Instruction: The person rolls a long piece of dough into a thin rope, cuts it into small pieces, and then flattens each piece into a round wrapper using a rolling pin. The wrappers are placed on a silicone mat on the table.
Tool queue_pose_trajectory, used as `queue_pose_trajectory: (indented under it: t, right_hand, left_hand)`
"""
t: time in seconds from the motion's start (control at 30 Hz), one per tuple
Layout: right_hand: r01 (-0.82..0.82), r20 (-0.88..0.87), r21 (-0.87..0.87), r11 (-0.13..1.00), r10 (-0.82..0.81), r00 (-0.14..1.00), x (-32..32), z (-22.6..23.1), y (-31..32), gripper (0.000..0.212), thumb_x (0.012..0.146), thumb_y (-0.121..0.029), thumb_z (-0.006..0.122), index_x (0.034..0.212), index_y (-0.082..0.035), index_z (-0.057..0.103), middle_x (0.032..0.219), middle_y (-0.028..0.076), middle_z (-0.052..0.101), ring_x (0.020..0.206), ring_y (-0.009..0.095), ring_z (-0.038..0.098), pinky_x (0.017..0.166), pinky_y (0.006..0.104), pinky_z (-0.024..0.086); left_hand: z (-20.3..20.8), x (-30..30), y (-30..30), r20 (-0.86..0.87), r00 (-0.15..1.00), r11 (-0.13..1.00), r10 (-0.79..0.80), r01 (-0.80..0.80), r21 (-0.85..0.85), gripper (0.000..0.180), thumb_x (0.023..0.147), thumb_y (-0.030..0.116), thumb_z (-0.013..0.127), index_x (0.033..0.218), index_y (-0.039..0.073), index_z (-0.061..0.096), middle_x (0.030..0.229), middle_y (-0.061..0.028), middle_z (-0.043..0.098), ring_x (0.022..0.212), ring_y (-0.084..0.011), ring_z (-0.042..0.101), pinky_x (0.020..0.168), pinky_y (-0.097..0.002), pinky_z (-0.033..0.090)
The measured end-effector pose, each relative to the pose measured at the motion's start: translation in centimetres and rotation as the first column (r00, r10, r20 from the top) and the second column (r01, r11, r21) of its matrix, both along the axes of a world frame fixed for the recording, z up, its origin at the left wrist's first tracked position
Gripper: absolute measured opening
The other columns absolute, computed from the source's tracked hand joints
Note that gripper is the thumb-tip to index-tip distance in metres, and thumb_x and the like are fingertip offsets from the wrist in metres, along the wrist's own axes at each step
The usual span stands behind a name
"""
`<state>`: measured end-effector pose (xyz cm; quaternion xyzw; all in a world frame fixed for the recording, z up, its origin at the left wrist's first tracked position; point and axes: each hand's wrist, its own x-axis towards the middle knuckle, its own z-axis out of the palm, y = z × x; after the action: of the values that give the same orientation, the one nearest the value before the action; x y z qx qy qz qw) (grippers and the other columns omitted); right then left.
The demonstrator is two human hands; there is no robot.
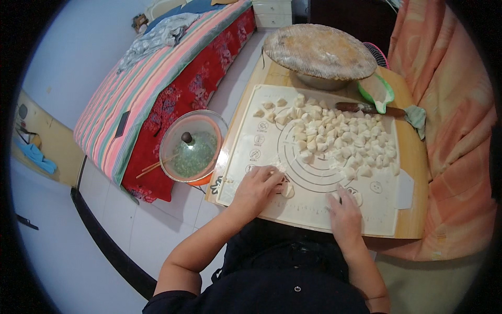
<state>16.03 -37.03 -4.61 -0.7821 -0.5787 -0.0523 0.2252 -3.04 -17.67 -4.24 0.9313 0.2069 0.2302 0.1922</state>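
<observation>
Many small cut pieces of pale dough lie in a floury heap on a printed cream kneading mat. My left hand rests at the mat's near left. Its fingers are curled down, with a piece of dough at the fingertips. Toward the near right of the mat, my right hand has thumb and fingers bent around a small dough piece, mostly hidden by the fingers. Another piece of dough sits just right of those fingertips.
A long brown tool lies behind the dough beside a green-edged flour bag. Farther back, a round flour-dusted stalk tray covers a basin. To the left stands a glass-lidded bowl of green filling, near a striped bed.
</observation>
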Motion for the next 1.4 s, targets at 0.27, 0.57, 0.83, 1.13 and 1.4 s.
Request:
queue_pose_trajectory:
  t: [0.27,0.57,0.83,1.13,1.4]
  right_hand:
    - [-0.011,-0.318,0.05,0.999,0.027,0.948,0.7,0.2,0.5,0.038,0.082,0.001,0.061,0.12,-0.002,0.065,0.127,0.016,0.062,0.118,0.036,0.058,0.104,0.0445,0.045]
    - [-0.093,-0.072,-0.136,0.986,0.083,0.994,-1.4,0.7,-2.0,0.059,0.083,-0.016,0.068,0.136,0.005,0.049,0.147,0.021,0.045,0.134,0.038,0.045,0.112,0.046,0.036]
    - [-0.146,-0.086,-0.33,0.932,0.125,0.988,-0.6,0.7,0.1,0.079,0.086,-0.032,0.068,0.146,0.006,0.034,0.157,0.023,0.029,0.143,0.038,0.031,0.117,0.047,0.028]
    - [-0.16,-0.125,-0.454,0.876,0.116,0.985,-0.6,1.7,-0.2,0.081,0.091,-0.041,0.062,0.149,0.006,0.031,0.16,0.023,0.021,0.149,0.038,0.019,0.121,0.0462,0.017]
    - [-0.319,-0.493,-0.13,0.939,0.218,0.842,1.5,2.0,-1.1,0.051,0.09,-0.019,0.064,0.135,0.001,0.054,0.159,0.024,0.024,0.147,0.037,0.025,0.119,0.0452,0.022]
  left_hand:
    - [-1.4,-0.5,1.0,0.071,0.993,0.995,0.095,-0.096,0.017,0.028,0.083,0.003,0.063,0.111,0.006,0.064,0.114,-0.0127,0.062,0.108,-0.0331,0.059,0.092,-0.0401,0.05]
    - [-0.7,-2.3,0.3,-0.17,0.983,0.994,0.065,-0.049,0.096,0.054,0.086,0.016,0.065,0.136,0.0,0.05,0.148,-0.0182,0.045,0.136,-0.035,0.043,0.111,-0.0456,0.038]
    - [-1.2,-1.3,0.8,-0.283,0.958,0.998,0.043,-0.03,0.05,0.069,0.091,0.036,0.062,0.144,0.0,0.039,0.156,-0.0193,0.033,0.145,-0.035,0.03,0.117,-0.0462,0.028]
    - [-0.3,-2.7,1.0,-0.376,0.926,0.999,-0.042,0.045,-0.001,0.069,0.092,0.034,0.061,0.148,0.003,0.037,0.158,-0.0198,0.028,0.148,-0.0363,0.023,0.119,-0.0472,0.023]
    - [-0.2,3.3,2.1,0.155,0.988,0.921,0.014,0.048,-0.387,0.032,0.09,0.017,0.068,0.119,0.006,0.064,0.126,-0.0142,0.063,0.12,-0.0317,0.058,0.105,-0.042,0.043]
